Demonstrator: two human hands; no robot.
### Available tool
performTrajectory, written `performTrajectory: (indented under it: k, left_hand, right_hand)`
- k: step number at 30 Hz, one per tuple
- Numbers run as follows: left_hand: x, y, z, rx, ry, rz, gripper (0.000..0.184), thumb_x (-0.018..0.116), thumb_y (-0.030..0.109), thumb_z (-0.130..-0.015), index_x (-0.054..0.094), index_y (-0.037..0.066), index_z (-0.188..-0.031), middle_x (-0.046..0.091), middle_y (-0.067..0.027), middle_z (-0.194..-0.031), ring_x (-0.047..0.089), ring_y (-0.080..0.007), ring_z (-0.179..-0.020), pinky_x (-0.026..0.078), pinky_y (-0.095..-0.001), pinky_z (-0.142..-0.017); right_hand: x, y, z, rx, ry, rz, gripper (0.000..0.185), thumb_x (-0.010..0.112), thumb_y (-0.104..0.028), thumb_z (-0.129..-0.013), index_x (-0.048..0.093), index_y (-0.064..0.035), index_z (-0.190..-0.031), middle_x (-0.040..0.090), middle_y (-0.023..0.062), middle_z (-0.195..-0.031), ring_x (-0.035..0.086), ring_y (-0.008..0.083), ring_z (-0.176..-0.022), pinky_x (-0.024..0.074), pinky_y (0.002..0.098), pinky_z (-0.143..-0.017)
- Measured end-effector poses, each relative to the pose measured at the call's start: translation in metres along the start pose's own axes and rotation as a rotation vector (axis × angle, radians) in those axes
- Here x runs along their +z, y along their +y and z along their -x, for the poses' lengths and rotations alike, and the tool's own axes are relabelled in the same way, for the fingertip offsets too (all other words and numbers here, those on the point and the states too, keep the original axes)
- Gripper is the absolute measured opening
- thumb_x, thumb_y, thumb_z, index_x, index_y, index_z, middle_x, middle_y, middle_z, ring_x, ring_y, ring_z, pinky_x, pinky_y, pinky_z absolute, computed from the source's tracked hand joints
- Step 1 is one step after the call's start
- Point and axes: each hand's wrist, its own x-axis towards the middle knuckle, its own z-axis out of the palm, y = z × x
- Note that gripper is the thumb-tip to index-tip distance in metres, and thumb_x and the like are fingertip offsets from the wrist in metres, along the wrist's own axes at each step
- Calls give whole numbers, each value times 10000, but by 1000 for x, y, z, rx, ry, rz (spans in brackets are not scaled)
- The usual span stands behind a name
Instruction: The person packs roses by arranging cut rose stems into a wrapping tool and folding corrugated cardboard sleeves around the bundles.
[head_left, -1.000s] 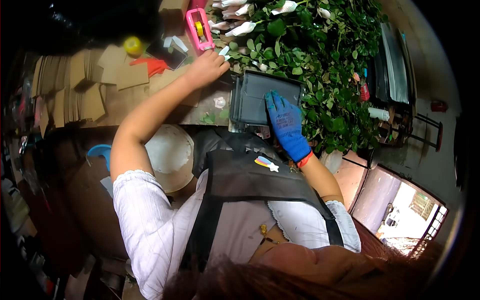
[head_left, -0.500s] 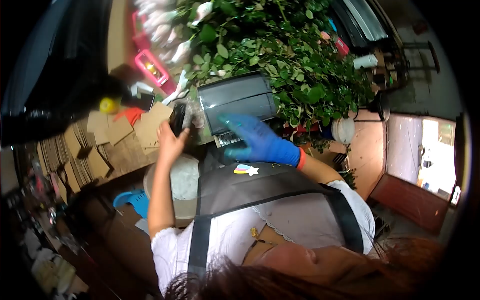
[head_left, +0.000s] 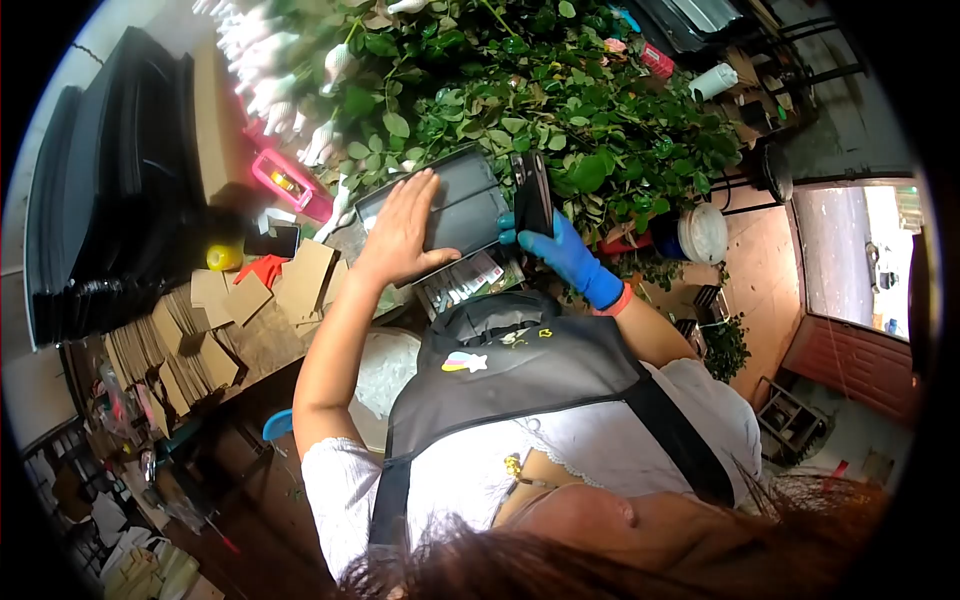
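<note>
My bare left hand [head_left: 405,235] lies palm down on a dark grey folded sheet [head_left: 465,205], its fingers stretched out and its thumb apart. In my blue-gloved right hand [head_left: 560,250] is a long black object [head_left: 532,190] that looks like a stapler, held upright just right of the sheet. Green leafy stems [head_left: 540,115] lie beyond both hands, with flower heads in white netting [head_left: 270,75] at their left end. Small printed packets [head_left: 475,277] show beneath the sheet's near edge.
Cardboard pieces [head_left: 305,280], an orange-red cloth [head_left: 262,270], a yellow round object [head_left: 224,257] and a pink tape dispenser [head_left: 290,186] are on the left. Dark sheets [head_left: 110,180] stand behind them. White buckets [head_left: 703,235] [head_left: 380,375] stand below the table level.
The black object has passed from my left hand to my right. My left hand has moved onto the grey sheet and flattened. The camera view has turned, showing more of the left side.
</note>
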Motion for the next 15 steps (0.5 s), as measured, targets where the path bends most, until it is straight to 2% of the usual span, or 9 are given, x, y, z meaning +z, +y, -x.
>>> performTrajectory:
  k: [1,2,4,5,7,8,11,12,15]
  left_hand:
    - [0,1,-3,-4,2,31,1050,826,488,-709,335,-10,-1492,391,-247,-1517,413,-373,-1392,272,-510,-1198]
    - [1,2,-6,-25,-45,1,1143,837,515,-682,277,-19,-1524,365,-250,-1537,399,-388,-1398,281,-505,-1192]
    - [5,4,-5,-16,-48,-66,1135,830,526,-686,287,-22,-1519,350,-254,-1546,385,-402,-1403,289,-500,-1186]
    - [7,6,-6,-8,-48,-97,1132,826,532,-688,292,-23,-1517,342,-256,-1550,378,-409,-1406,293,-497,-1182]
    - [10,6,-4,39,-78,-140,1018,759,537,-770,340,-45,-1492,346,-267,-1548,366,-418,-1413,302,-492,-1170]
    - [15,4,0,55,-94,-167,983,738,535,-794,355,-52,-1483,351,-267,-1545,368,-416,-1413,303,-492,-1169]
    - [20,3,4,88,-111,-224,865,655,522,-879,402,-78,-1449,369,-258,-1541,371,-407,-1418,307,-488,-1163]
    - [21,2,4,94,-118,-237,861,650,524,-883,405,-79,-1446,369,-256,-1542,371,-405,-1418,308,-487,-1163]
    - [20,5,3,90,-133,-242,834,621,518,-908,408,-83,-1445,373,-251,-1543,368,-397,-1424,304,-477,-1170]
  right_hand:
    - [-6,2,-7,38,7,-110,448,656,-98,-921,495,-24,-1332,663,66,-1095,657,147,-935,539,313,-859]
    - [-19,11,-18,43,15,-31,479,659,-113,-920,482,-25,-1357,650,84,-1159,661,166,-983,546,322,-864]
    - [-43,26,-38,57,37,124,543,664,-143,-920,458,-26,-1408,623,121,-1289,668,203,-1080,560,341,-872]
    - [-48,30,-44,43,46,81,543,668,-146,-919,459,-28,-1407,622,116,-1292,666,196,-1084,563,335,-855]
    - [-46,25,-49,25,67,1,544,675,-152,-919,461,-31,-1404,618,107,-1299,663,184,-1091,570,322,-820]
    - [-44,23,-49,21,69,49,538,683,-164,-919,470,-32,-1395,621,88,-1285,668,190,-1037,559,328,-817]
    - [-31,4,-40,1,122,392,551,679,-155,-921,452,-35,-1409,616,67,-1279,670,210,-966,547,328,-800]
    - [-20,-16,-29,23,147,549,608,685,-185,-906,422,-31,-1432,657,119,-1165,668,246,-886,538,341,-789]
    - [-13,-51,-2,117,13,961,697,689,-269,-871,393,-31,-1455,674,202,-1060,678,311,-880,543,389,-801]
